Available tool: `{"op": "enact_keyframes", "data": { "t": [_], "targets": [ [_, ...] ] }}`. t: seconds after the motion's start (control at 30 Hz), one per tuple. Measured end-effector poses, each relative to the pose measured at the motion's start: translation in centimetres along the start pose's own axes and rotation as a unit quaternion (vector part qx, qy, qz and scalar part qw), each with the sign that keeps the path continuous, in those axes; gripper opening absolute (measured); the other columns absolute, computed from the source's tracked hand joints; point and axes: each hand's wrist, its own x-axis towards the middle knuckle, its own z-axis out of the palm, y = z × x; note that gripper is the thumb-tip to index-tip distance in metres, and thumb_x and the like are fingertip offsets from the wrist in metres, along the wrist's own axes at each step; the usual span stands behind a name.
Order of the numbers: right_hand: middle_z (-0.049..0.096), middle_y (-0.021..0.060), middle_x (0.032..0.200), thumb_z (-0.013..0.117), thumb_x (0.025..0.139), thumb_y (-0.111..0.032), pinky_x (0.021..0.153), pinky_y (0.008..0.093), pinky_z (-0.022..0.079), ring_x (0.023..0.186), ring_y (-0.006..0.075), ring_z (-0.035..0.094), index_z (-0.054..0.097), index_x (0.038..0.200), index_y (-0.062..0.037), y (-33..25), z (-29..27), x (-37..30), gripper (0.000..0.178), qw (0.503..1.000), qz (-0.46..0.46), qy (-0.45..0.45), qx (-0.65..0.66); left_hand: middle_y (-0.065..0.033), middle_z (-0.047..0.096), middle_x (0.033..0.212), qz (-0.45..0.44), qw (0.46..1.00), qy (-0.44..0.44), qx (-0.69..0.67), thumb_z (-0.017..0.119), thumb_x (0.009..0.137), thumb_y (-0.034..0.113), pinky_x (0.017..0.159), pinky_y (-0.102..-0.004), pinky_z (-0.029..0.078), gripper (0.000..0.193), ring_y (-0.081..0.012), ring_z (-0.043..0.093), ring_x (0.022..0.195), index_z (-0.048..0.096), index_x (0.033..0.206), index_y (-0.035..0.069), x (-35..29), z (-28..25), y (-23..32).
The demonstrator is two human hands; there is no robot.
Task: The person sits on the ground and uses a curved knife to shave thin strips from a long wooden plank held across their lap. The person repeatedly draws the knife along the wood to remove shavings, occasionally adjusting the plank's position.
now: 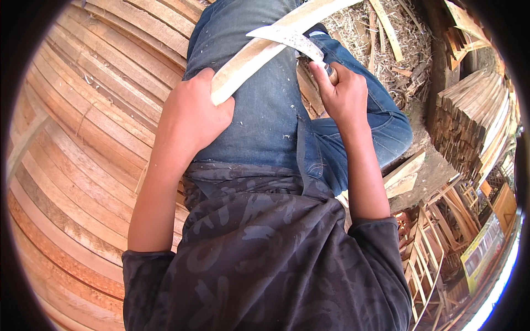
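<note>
A pale, slightly curved wooden strip lies slantwise across my jeans-clad thigh, its far end rising to the upper right. My left hand is closed round its near end, knuckles up. In my right hand is a knife with a curved blade, held by its handle with the thumb along the top. The blade points left and crosses over the strip; whether its edge touches the wood I cannot tell. The fingers under the handle are partly hidden.
Long planks lie side by side on my left. Curly wood shavings with loose offcuts cover the ground ahead to the right. A stack of cut slats stands at the right. Wooden frames lean behind it, near my right elbow.
</note>
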Motion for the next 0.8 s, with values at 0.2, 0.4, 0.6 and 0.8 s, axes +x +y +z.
{"op": "enact_keyframes", "data": {
  "t": [0.2, 0.4, 0.6, 0.8],
  "targets": [
    [0.055, 0.0166, 0.051, 0.058, 0.082, -0.058, 0.052, 0.0434, 0.048, 0.054, 0.0371, 0.060, 0.057, 0.057, -0.0030, 2.1, -1.3, 1.1, 0.061, 0.996, 0.039, -0.014, -0.082, -0.0267, 0.063, 0.074, -0.016, 0.996, 0.016, 0.085, 0.061, 0.076, 0.021, 0.069, -0.0469, 0.052, 0.027, -0.0420, 0.064, 0.073, 0.056, 0.084, -0.003, -0.2, 0.5, 0.5],
    [0.056, 0.0175, 0.053, 0.057, 0.083, -0.059, 0.054, 0.0439, 0.047, 0.055, 0.0378, 0.059, 0.059, 0.058, -0.0016, 5.6, -3.6, 2.8, 0.063, 0.989, 0.100, 0.027, -0.103, -0.0262, 0.063, 0.073, -0.021, 0.995, 0.019, 0.098, 0.060, 0.076, 0.021, 0.069, -0.0469, 0.053, 0.026, -0.0408, 0.065, 0.073, 0.056, 0.086, -0.003, -0.4, 0.4, 0.9],
    [0.055, 0.0184, 0.053, 0.063, 0.082, -0.053, 0.052, 0.0439, 0.047, 0.055, 0.0389, 0.058, 0.058, 0.059, -0.0008, 1.1, -2.9, -1.1, 0.057, 0.997, 0.027, -0.058, -0.049, -0.0255, 0.063, 0.070, -0.022, 0.993, 0.031, 0.114, 0.060, 0.075, 0.020, 0.067, -0.0457, 0.053, 0.026, -0.0397, 0.065, 0.071, 0.056, 0.086, -0.004, -0.3, 1.0, 1.1],
    [0.056, 0.0205, 0.055, 0.060, 0.082, -0.056, 0.054, 0.0453, 0.048, 0.057, 0.0401, 0.059, 0.059, 0.060, -0.0004, 0.9, -2.1, -1.2, 0.060, 0.995, 0.041, -0.058, -0.070, -0.0243, 0.063, 0.069, -0.028, 0.990, 0.034, 0.137, 0.061, 0.075, 0.019, 0.065, -0.0444, 0.054, 0.025, -0.0378, 0.066, 0.069, 0.055, 0.085, -0.003, -0.4, 0.8, 1.5]
  ]
}}
